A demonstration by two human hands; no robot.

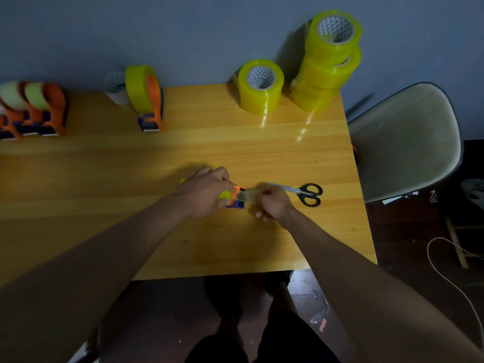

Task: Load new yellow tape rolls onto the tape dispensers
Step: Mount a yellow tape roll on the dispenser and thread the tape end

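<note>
On the wooden table [183, 158], my left hand [203, 191] grips an orange and blue tape dispenser [237, 199] with a yellow roll in it; the hand hides most of it. My right hand [273, 203] pinches the clear strip of tape [248, 196] drawn out from the dispenser's front. A single yellow tape roll [260, 86] stands at the back of the table. Beside it on the right is a stack of yellow rolls [327, 61]. A loaded dispenser [146, 96] stands upright at the back, left of centre.
Black-handled scissors [305, 193] lie just right of my right hand. More orange dispensers [34, 108] with paler rolls stand at the far left edge. A whitish roll [116, 87] sits behind the loaded dispenser. A white chair [406, 142] stands off the table's right side.
</note>
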